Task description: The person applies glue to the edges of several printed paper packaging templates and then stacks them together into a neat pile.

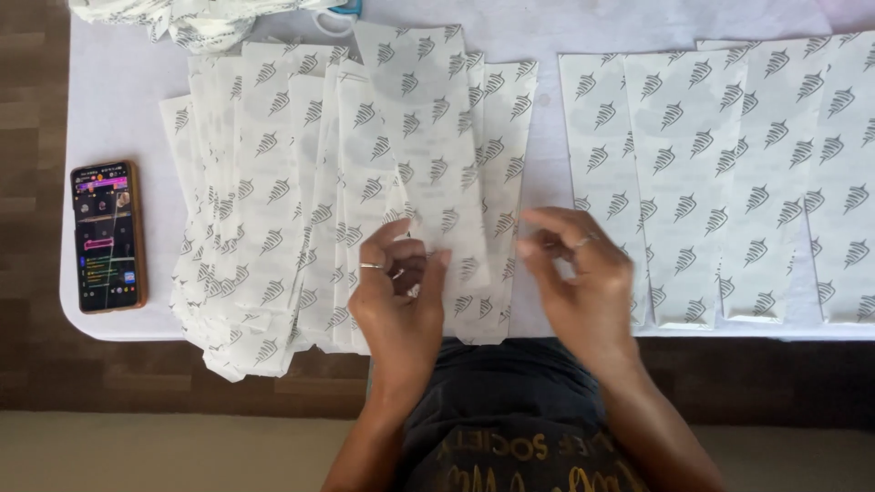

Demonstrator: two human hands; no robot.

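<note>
White counter (128,109) carries everything. At ten o'clock from my hands lies a big fanned pile of printed paper sheets (301,200); at two o'clock, a flat row of sheets (729,182). A phone (108,237) sits at nine o'clock. My left hand (398,292) pinches one sheet (437,155). My right hand (583,282), blurred, fingers curled; its grip I cannot tell.

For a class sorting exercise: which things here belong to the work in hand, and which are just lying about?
In hand:
left hand
right hand
printed paper strip that the left fingers touch
fanned strip pile
laid-out strips

Lying about:
phone
crumpled paper
scissors handle
</note>
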